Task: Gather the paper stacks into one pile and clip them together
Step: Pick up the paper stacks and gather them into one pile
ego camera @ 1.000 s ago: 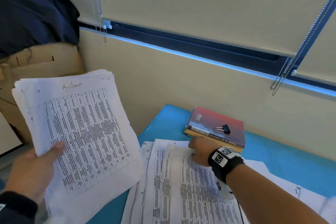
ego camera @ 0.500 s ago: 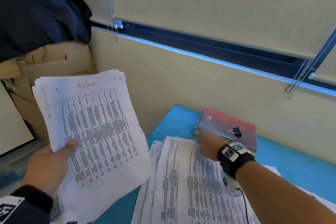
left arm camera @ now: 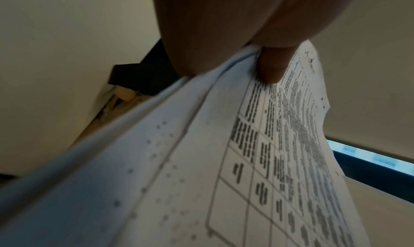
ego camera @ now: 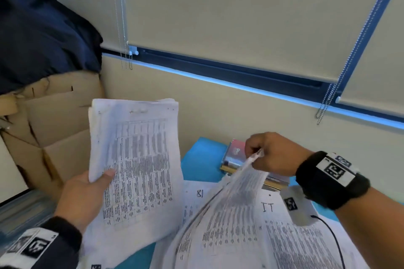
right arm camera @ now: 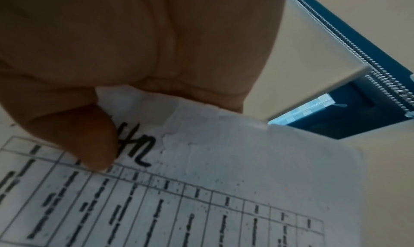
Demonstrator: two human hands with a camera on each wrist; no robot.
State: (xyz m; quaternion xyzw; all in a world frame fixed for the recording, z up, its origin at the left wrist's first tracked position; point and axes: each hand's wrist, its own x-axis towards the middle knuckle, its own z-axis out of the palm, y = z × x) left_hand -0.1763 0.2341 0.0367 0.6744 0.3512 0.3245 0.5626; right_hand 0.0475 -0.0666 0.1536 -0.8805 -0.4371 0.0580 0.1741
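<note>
My left hand grips a thick stack of printed table sheets upright, off the table's left edge; its thumb lies on the top sheet. Over at the right, my right hand pinches the far edge of a second paper stack and lifts it off the blue table; its thumb presses that top sheet. Under it lie more sheets, one marked "IT". The binder clip is hidden behind my right hand.
A red book on other books sits at the table's back, partly behind my right hand. Cardboard boxes under a dark blue cloth stand to the left. A wall with roller blinds and bead chains runs behind the table.
My right hand has gone from resting on the table's papers to pinching a stack's far edge and raising it. The left hand's stack has shifted right, closer to the table.
</note>
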